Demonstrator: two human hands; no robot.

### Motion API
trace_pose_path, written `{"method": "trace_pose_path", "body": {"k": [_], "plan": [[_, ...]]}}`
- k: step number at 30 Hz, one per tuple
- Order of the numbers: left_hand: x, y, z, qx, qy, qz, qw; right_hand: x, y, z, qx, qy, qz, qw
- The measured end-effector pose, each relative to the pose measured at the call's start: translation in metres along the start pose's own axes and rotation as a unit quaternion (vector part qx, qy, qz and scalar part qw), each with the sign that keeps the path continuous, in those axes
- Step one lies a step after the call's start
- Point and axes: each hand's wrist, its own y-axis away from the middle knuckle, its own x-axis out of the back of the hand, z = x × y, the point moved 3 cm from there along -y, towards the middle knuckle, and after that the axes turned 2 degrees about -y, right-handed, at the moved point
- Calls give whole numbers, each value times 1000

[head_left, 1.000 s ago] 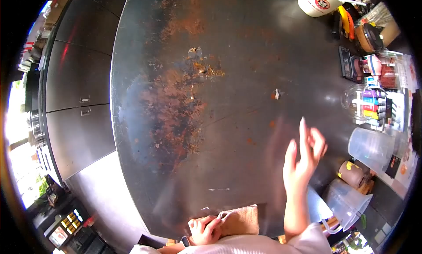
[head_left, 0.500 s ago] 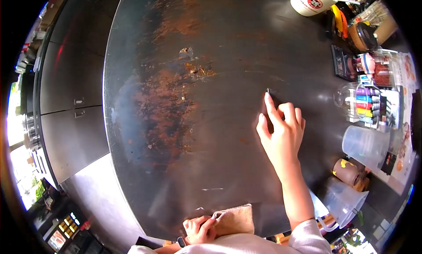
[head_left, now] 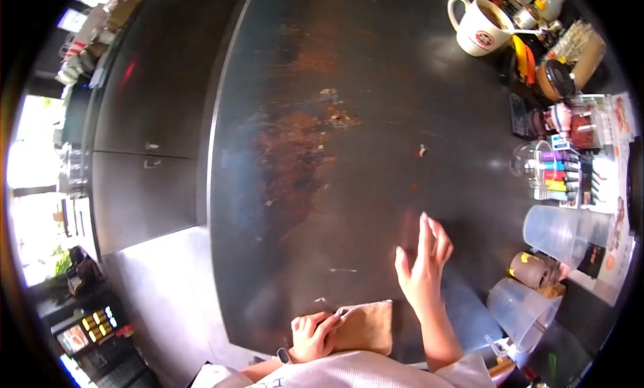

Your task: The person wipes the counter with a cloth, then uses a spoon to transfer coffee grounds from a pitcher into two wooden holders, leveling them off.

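A tan folded cloth (head_left: pixel 365 327) lies at the near edge of the dark table top (head_left: pixel 376 240). My left hand (head_left: pixel 312 336) is closed over its left corner, fingers curled and a dark watch on the wrist. Farther right, my right hand (head_left: pixel 426 264) hovers over the table with thumb and fingers apart, and nothing shows in it. Beyond its fingertips is a small pale-and-brown speck (head_left: pixel 421 150). A reddish-brown, rust-like stain (head_left: pixel 292 160) with pale flecks covers the table's left middle.
Along the right stand a white mug (head_left: pixel 479 36) of dark liquid, a glass jar (head_left: pixel 537 167), two clear plastic pitchers (head_left: pixel 553 230) and a brown cup (head_left: pixel 530 268). The table's left edge borders a walkway with dark cabinets (head_left: pixel 144 200).
My right hand has drawn back toward me from the small speck, which its index fingertip was at before. My left hand stays on the cloth. The camera view has shifted.
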Motion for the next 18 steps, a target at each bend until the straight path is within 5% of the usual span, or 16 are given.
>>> {"method": "trace_pose_path", "body": {"k": [9,13,18], "plan": [[7,-6,13,-4,-18,2,1000,29,78,-33,51,-65,-30,996],[47,-42,36,-30,118,-166,979,52,92,-38,79,-75,11,994],[166,-57,116,-193,120,25,973,65,120,-54,133,-70,28,988]]}}
